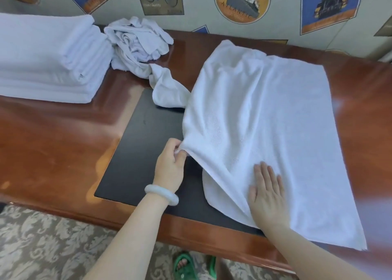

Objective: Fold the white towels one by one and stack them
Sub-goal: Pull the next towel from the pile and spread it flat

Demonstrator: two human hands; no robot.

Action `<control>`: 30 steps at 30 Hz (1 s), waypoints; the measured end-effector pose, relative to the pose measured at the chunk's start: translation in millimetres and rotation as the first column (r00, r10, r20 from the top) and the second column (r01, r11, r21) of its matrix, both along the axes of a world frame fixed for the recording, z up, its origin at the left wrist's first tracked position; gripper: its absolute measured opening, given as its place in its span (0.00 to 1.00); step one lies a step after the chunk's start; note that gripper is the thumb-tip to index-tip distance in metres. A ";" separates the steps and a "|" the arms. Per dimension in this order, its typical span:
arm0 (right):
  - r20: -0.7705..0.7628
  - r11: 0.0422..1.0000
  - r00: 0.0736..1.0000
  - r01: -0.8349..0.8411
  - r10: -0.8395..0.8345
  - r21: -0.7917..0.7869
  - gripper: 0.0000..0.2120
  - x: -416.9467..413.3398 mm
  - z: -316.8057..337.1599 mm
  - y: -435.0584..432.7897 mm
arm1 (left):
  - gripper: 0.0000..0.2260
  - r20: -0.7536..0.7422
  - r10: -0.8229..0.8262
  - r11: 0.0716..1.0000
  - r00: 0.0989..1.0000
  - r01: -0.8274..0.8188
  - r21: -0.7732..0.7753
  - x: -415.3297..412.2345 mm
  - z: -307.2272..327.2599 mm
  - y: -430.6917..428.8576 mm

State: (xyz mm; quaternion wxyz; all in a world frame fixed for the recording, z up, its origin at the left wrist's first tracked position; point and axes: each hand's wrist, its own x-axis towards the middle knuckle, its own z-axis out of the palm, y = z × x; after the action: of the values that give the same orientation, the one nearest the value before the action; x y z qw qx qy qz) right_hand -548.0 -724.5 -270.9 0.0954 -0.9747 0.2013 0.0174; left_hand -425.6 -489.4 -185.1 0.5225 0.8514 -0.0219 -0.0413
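The folded stack (42, 56) is cut off at left; blur smears the bench (53, 141) beside the spread towel (265, 120). The left hand (171, 163) pinches its lifted edge, the right hand (267, 194) presses flat on it.

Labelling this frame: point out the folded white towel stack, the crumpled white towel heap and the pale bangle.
Folded white towel stack (42, 37): head view, top face.
Crumpled white towel heap (135, 39): head view, middle.
Pale bangle (161, 195): head view, front rim.
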 end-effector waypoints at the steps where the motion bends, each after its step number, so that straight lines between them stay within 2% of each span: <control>1: -0.005 1.000 1.000 0.000 0.000 0.000 0.31 0.0 -0.1 0.0 | 0.06 0.081 -0.034 0.999 0.996 0.033 0.017 -9.8 6.4 8.8; 3: -0.007 1.000 1.000 0.002 -0.002 0.001 0.31 0.2 0.2 0.4 | 0.09 0.162 -0.049 0.993 0.986 0.031 0.116 -29.2 10.7 30.8; 5: -0.016 1.000 1.000 0.004 -0.004 0.005 0.30 -0.2 1.2 0.9 | 0.15 0.140 -0.015 0.947 0.990 -0.031 0.319 -34.7 5.1 56.0; 7: -0.030 1.000 1.000 0.005 -0.005 0.006 0.29 -0.8 2.0 0.2 | 0.17 0.085 0.116 0.858 0.990 -0.143 0.493 -26.8 2.9 77.1; 8: -0.037 1.000 0.999 0.007 -0.007 0.005 0.28 -0.6 2.4 0.0 | 0.17 0.095 0.189 0.840 0.977 -0.211 0.499 -20.2 5.3 82.2; 9: -0.042 1.000 0.999 0.009 -0.009 0.002 0.28 -0.5 2.9 0.2 | 0.16 0.112 0.273 0.854 0.955 -0.294 0.429 -13.4 9.0 83.2; 10: -0.046 1.000 0.999 0.009 -0.009 -0.001 0.28 -0.5 3.6 0.9 | 0.13 0.088 0.381 0.875 0.920 -0.389 0.288 -6.4 13.4 81.2; 11: -0.046 1.000 0.999 0.007 -0.007 -0.005 0.28 -0.4 4.2 1.8 | 0.08 -0.003 0.481 0.873 0.877 -0.478 0.092 0.3 19.5 78.0; 12: -0.045 1.000 0.999 0.006 -0.006 -0.008 0.28 -0.2 5.1 2.5 | 0.05 -0.139 0.534 0.822 0.834 -0.550 -0.146 7.1 25.5 74.6; 13: -0.047 1.000 0.999 0.005 -0.006 -0.008 0.28 0.0 6.2 2.9 | 0.04 -0.278 0.535 0.713 0.798 -0.602 -0.359 13.6 28.2 73.1; 14: -0.051 1.000 0.999 0.007 -0.007 -0.007 0.28 0.2 7.6 3.2 | 0.05 -0.382 0.523 0.598 0.762 -0.648 -0.471 18.2 27.0 73.8; 15: -0.054 1.000 0.998 0.009 -0.009 -0.005 0.28 0.3 8.6 3.4 | 0.06 -0.431 0.536 0.548 0.726 -0.688 -0.476 19.6 25.5 74.3; 16: -0.056 1.000 0.998 0.014 -0.014 0.000 0.28 0.3 9.5 3.3 | 0.06 -0.393 0.594 0.596 0.702 -0.712 -0.371 18.9 23.8 74.8; 18: -0.060 0.999 0.998 0.027 -0.026 0.021 0.28 0.6 10.9 4.0 | 0.07 -0.097 0.645 0.763 0.758 -0.645 0.036 11.8 13.4 81.0; 19: -0.057 0.999 0.998 0.029 -0.027 0.028 0.28 1.1 11.2 4.5 | 0.07 0.018 0.593 0.788 0.805 -0.585 0.191 6.8 6.3 87.9; 21: -0.057 0.999 0.998 0.023 -0.021 0.032 0.28 2.0 10.0 4.2 | 0.08 0.073 0.525 0.781 0.848 -0.515 0.354 1.8 -4.7 107.0; 23: -0.052 0.999 0.999 0.014 -0.013 0.031 0.28 1.5 8.9 3.2 | 0.07 0.003 0.528 0.778 0.849 -0.485 0.400 1.8 -16.7 129.0; 25: -0.029 0.999 1.000 0.009 -0.008 0.034 0.28 0.1 7.0 2.3 | 0.04 -0.135 0.524 0.810 0.841 -0.442 0.386 -0.4 -22.7 141.4; 27: -0.019 1.000 1.000 0.003 -0.003 0.022 0.29 0.6 6.7 2.6 | 0.05 -0.241 0.496 0.843 0.834 -0.395 0.366 -1.8 -26.0 141.0; 30: -0.043 1.000 0.999 -0.001 0.001 -0.004 0.28 1.5 9.9 6.0 | 0.07 -0.323 0.407 0.889 0.854 -0.289 0.356 2.0 -26.6 132.7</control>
State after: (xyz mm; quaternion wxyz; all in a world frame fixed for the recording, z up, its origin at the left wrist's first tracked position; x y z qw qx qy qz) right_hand -546.5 -718.5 -261.1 0.0888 -0.9744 0.2028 0.0382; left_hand -423.5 -356.7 -211.7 0.3822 0.8835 0.2449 -0.1159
